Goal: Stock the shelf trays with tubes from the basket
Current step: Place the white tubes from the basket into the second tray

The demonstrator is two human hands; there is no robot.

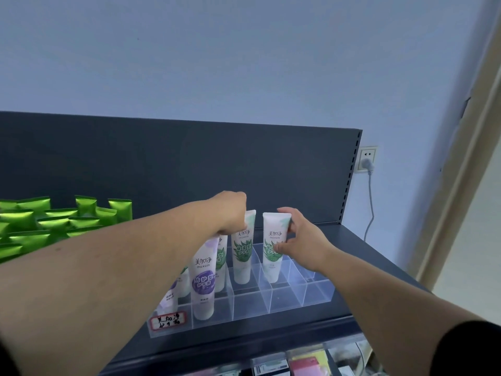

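Observation:
A clear acrylic tray (pixel 314 291) with several compartments sits on the dark shelf (pixel 379 267). My left hand (pixel 230 213) grips the top of a green-leaf tube (pixel 242 256) standing in a back compartment. My right hand (pixel 298 237) holds another green-leaf tube (pixel 272 256) upright in the compartment to its right. A purple-label tube (pixel 204 283) stands in the front row, with more tubes partly hidden behind my left forearm. The basket is out of view.
Green foil packets (pixel 54 221) are piled on the shelf at the left. A handwritten red-framed label (pixel 168 320) sticks to the tray's front. A wall socket with a plug and cable (pixel 367 161) is at the right. Boxed goods (pixel 298 362) fill the shelf below.

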